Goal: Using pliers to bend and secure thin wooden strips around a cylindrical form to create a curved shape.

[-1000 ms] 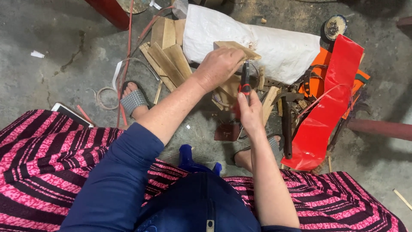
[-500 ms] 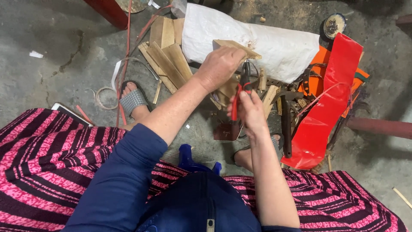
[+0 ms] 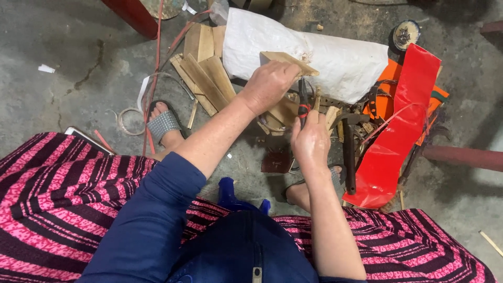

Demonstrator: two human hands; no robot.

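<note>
Bare concrete floor, cracked and littered with scraps. Person seated, pink-and-black striped skirt across the near edge, blue sleeve on the left arm.

Far left: a sandalled foot beside loose strap coils and a red cable. Right of that, a fan of flat wood slats lying against a white woven sack.

Centre: left hand closed, gripping a small wooden block from above, held up over a pile of offcuts in front of the sack. Right hand just near of it, fist wrapped round a slim dark tool with red handle (type unclear, looks like pliers or a blade), pointing up toward the block's underside. Tip contact: cannot tell.

Right: dark hammer on the floor, then a red plastic sheet over orange material. A round wire brush wheel sits far right.
</note>
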